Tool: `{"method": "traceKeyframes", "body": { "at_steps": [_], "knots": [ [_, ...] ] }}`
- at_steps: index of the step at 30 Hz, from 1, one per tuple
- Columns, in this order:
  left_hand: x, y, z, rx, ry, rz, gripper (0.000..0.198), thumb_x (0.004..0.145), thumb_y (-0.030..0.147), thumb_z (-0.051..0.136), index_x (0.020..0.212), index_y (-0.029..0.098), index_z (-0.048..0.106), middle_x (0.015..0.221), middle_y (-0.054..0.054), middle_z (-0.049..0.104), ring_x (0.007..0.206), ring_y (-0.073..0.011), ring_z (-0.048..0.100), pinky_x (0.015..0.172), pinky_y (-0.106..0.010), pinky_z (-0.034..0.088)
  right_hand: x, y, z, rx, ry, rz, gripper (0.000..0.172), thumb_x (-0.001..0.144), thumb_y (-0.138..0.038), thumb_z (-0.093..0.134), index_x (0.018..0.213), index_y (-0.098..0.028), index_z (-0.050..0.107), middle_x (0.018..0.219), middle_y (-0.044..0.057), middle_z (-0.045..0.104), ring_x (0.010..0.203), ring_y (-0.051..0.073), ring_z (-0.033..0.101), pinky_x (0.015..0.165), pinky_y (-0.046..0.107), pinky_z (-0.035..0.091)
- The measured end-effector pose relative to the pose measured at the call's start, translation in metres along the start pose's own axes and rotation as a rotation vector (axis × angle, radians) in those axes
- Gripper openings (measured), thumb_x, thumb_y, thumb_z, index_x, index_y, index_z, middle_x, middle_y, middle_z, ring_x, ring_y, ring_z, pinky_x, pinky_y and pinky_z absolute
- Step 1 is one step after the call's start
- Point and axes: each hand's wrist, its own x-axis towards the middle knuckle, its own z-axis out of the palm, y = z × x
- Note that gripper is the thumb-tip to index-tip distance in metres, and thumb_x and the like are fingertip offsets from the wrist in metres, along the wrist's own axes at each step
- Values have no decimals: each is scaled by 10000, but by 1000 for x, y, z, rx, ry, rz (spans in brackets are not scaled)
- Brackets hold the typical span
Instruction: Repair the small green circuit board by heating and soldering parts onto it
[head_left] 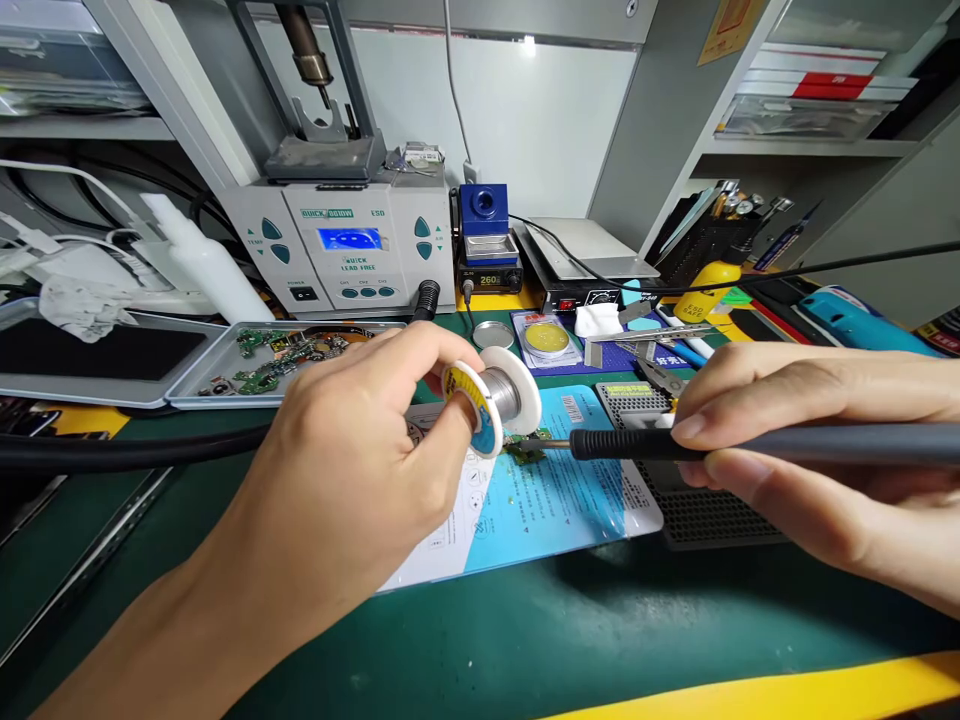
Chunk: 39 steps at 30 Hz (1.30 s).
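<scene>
My left hand [367, 440] pinches a white spool of solder wire [504, 395] by its near flange, which bears a yellow and blue label. In my right hand [817, 440] is a soldering iron [622, 444] with a ribbed black grip, held level and pointing left. Its metal tip reaches a small green circuit board [531, 452], just below and right of the spool. Under the board lies a blue and white printed card [559, 510]. Part of the board is hidden behind the spool, and exact contact with the tip cannot be made out.
A grey hot-air station [337, 245] stands behind my left hand. Beside it is a soldering station [491, 275]. A tray [199, 385] holds several boards at the left. An open tin [547, 338], pliers [660, 378] and a yellow bottle [707, 290] stand behind the card.
</scene>
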Motion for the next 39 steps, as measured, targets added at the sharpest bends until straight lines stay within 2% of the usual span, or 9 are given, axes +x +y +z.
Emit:
{"method": "traceKeyframes", "body": {
  "at_steps": [4, 9, 18, 22, 27, 33, 39],
  "knots": [
    [-2, 0, 1, 16, 2, 22, 90, 913, 206, 609, 907, 285, 652, 698, 91, 647, 607, -115, 588, 660, -283, 477, 4, -3, 2, 36, 18, -13, 235, 765, -77, 669, 791, -299, 741, 722, -8, 797, 618, 148, 748, 543, 241, 603],
    [-3, 0, 2, 41, -16, 25, 162, 900, 160, 564, 908, 296, 653, 728, 101, 667, 603, -109, 579, 643, -281, 460, 0, -2, 4, 82, 83, 45, 240, 754, -85, 667, 778, -298, 776, 730, 19, 808, 620, 164, 755, 533, 256, 603],
    [-2, 0, 2, 16, -50, 26, 178, 923, 162, 566, 925, 317, 652, 842, 120, 716, 764, -116, 662, 751, -244, 499, 1, -3, 1, 58, 35, 1, 230, 766, -81, 666, 769, -294, 753, 699, 13, 800, 608, 152, 750, 538, 241, 601],
    [-2, 0, 2, 14, -56, 27, 162, 930, 179, 585, 936, 324, 656, 862, 119, 725, 781, -125, 676, 760, -246, 512, 4, -5, 0, 18, -16, -40, 229, 794, -87, 666, 810, -305, 733, 705, 11, 800, 629, 180, 769, 531, 270, 612],
    [-2, -1, 2, 14, -54, 33, 158, 924, 182, 584, 935, 324, 654, 872, 112, 743, 800, -145, 703, 775, -261, 530, 3, -6, 2, 7, -13, -33, 234, 802, -88, 672, 819, -312, 736, 731, 18, 791, 570, 175, 721, 468, 288, 558],
    [-1, 1, 3, 21, -63, 23, 154, 935, 193, 567, 925, 318, 656, 850, 88, 755, 766, -167, 707, 773, -290, 549, 6, -6, 2, 30, 5, -24, 244, 745, -61, 677, 812, -284, 747, 701, 2, 782, 544, 152, 711, 459, 246, 551],
    [-1, 1, 3, 23, -54, 16, 131, 924, 212, 592, 918, 324, 659, 833, 80, 752, 763, -182, 713, 771, -303, 553, 6, -7, 1, 35, 8, -21, 239, 754, -67, 678, 808, -288, 752, 713, 1, 789, 570, 156, 723, 469, 250, 563]
  ]
}}
